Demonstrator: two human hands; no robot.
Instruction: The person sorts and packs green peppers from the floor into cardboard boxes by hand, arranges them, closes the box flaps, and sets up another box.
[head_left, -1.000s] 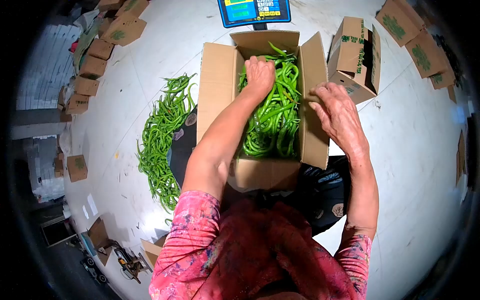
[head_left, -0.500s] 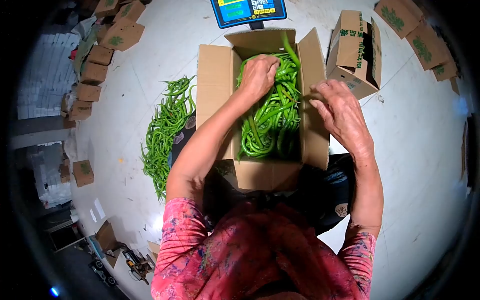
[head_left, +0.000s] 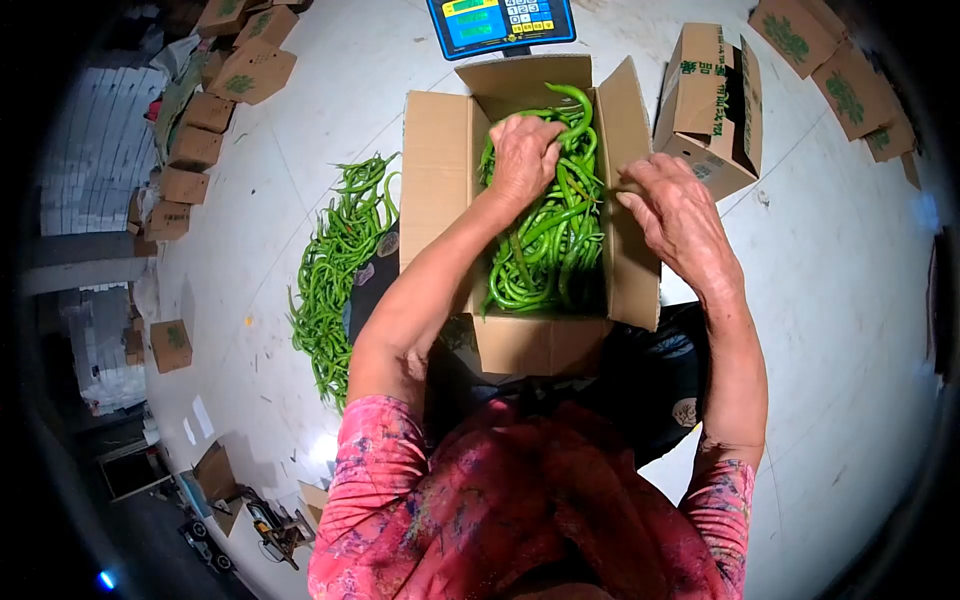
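Note:
An open cardboard box (head_left: pixel 435 190) holds long green chili peppers (head_left: pixel 545 245). Over the upper left of these peppers is my left hand (head_left: pixel 525 155), its fingers closed on a curved green pepper (head_left: pixel 577 108) whose upper end sticks up near the back flap. My right hand (head_left: pixel 682 215) hovers by the right flap (head_left: pixel 628 170), its fingers bent and the thumb apart, with nothing seen between them. A loose heap of green peppers (head_left: pixel 335 265) lies on the floor to the left of the box.
Behind the box stands a scale display (head_left: pixel 500 22). A printed carton (head_left: pixel 700 90) sits at the back right. More cartons (head_left: pixel 205 112) line the left side, and others (head_left: pixel 845 90) are at the far right. Dark-clothed legs flank the box.
My left hand has moved slightly within the box, and the curved pepper at its fingers rose, then tilted lower. My right hand stays near the right flap. The view has shifted slightly.

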